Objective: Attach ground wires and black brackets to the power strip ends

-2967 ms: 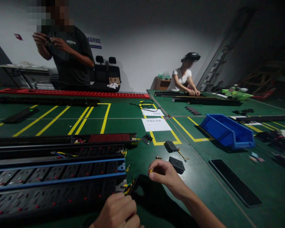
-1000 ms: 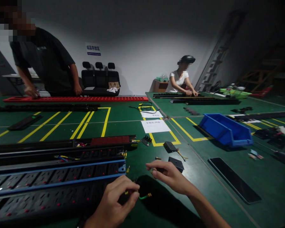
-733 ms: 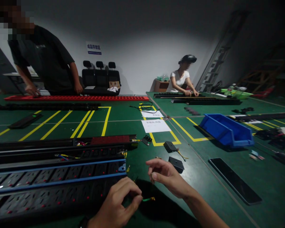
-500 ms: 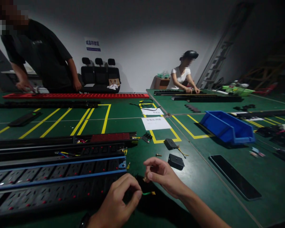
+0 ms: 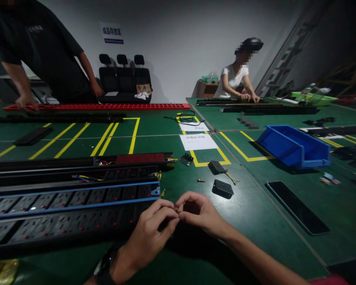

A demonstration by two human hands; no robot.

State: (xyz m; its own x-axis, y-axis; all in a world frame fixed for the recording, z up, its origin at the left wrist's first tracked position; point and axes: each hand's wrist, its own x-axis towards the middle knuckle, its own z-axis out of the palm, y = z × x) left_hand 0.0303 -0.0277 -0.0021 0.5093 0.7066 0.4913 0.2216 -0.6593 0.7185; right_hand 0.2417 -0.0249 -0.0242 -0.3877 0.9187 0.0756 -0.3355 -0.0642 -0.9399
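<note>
- Fingertips of the left hand [image 5: 150, 233] and right hand [image 5: 200, 211] meet in a pinch just off the near end of the long black power strip [image 5: 74, 213] on the green table [image 5: 255, 221].
- Whatever small part sits between them is hidden; I cannot tell what either hand has hold of.
- Judging by this, a fine joining step at the strip's end is in hand; the next move calls for a steady, close two-hand pinch.
- Small black covers [image 5: 222, 188] and a loose screw [image 5: 200, 180] lie just beyond the right hand; a blue bin [image 5: 296, 146] stands well apart.
</note>
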